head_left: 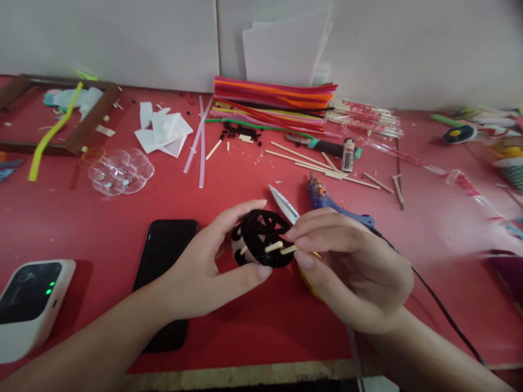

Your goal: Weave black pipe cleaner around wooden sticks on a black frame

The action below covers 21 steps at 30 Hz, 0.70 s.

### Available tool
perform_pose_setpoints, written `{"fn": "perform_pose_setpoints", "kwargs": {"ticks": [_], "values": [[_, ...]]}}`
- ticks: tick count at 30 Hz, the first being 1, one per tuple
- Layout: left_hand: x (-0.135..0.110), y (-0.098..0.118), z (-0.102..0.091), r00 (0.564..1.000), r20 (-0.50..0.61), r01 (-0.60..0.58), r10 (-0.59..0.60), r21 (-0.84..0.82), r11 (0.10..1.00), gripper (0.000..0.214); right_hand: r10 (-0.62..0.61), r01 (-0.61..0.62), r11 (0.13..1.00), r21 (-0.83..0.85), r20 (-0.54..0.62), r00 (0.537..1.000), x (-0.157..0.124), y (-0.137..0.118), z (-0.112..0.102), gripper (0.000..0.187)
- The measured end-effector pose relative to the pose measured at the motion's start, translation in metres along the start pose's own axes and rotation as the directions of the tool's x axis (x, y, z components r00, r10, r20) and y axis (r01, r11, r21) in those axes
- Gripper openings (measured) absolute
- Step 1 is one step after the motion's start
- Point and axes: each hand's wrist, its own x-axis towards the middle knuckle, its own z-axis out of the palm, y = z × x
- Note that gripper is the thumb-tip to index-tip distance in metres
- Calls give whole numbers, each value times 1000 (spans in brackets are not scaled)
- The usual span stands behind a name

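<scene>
My left hand (pixel 229 264) is closed around a black fuzzy craft piece (pixel 256 245), round and spoked like a wheel and apparently made of pipe cleaners, with its thumb on the near rim. A short wooden stick (pixel 273 246) pokes out of its front. Between thumb and fingers, my right hand (pixel 347 261) pinches another small wooden stick (pixel 289 249) against the rim on the right. Partly under that hand lie scissors (pixel 285 203), blades pointing away; a yellow part shows below the fingers.
A blue hot glue gun (pixel 339 204) with a black cord lies behind my right hand. Left are a black phone (pixel 167 250) and a white device (pixel 36 305). Farther back are pipe cleaners (pixel 273 95), wooden sticks (pixel 322 166), a lighter (pixel 348 155) and a clear flower-shaped tray (pixel 121 173).
</scene>
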Motion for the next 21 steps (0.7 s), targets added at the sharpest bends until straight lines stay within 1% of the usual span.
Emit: {"fn": "perform_pose_setpoints", "kwargs": {"ticks": [7,14,21], "values": [[1,2,0,1000,-5,7,-7,-16,1000,68,-15,15,999,41,-9,1000,-3,3,0,42],[1,2,1,1000,0,-5,5,-5,1000,66,-29,29,999,13,6,1000,0,1,-1,39],[0,-1,0,1000,-5,-6,6,-7,1000,70,-45,45,999,-6,11,999,2,1,0,36]]}}
